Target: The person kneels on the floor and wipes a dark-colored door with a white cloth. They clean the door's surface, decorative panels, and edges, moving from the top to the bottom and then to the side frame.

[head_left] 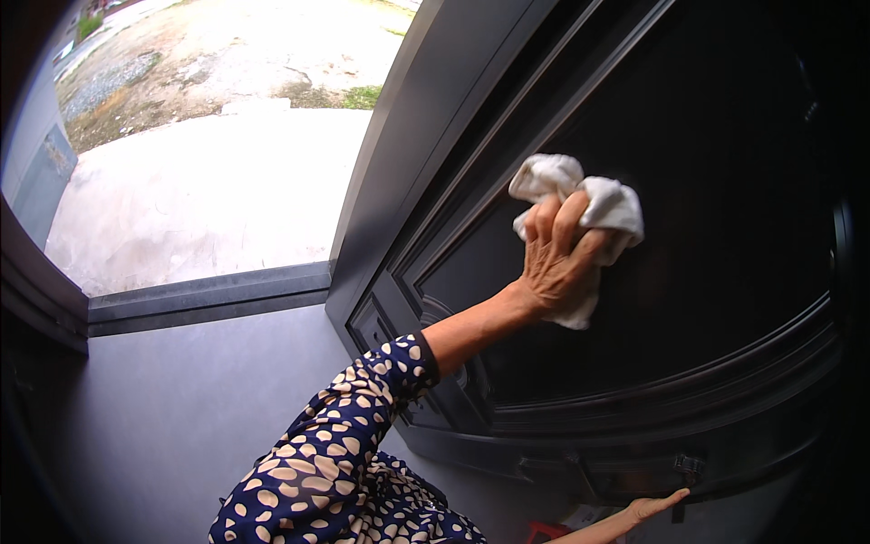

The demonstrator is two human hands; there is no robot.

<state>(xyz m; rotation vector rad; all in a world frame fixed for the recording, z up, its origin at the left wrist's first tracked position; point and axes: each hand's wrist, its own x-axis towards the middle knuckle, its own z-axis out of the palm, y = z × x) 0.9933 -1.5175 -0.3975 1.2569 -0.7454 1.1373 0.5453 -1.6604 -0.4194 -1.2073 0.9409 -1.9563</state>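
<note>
My left hand [557, 258] is closed around a bunched white cloth [616, 208]. The cloth is pressed against the dark panel of a door [707, 272], and one end of it hangs below the palm. A navy sleeve with cream spots covers that arm down to the forearm. Low on the right, my right hand [657, 504] reaches out with its fingers stretched toward the door's edge, just below a small metal fitting [689, 467]. Whether the fingertips touch the door is hard to make out.
Raised mouldings [671, 399] frame the door panel. At left, a doorway with a dark threshold [208, 295] gives onto bright paved ground [208, 190]. The indoor floor [199, 408] is smooth grey. Something red [546, 530] lies at the lower edge near my right forearm.
</note>
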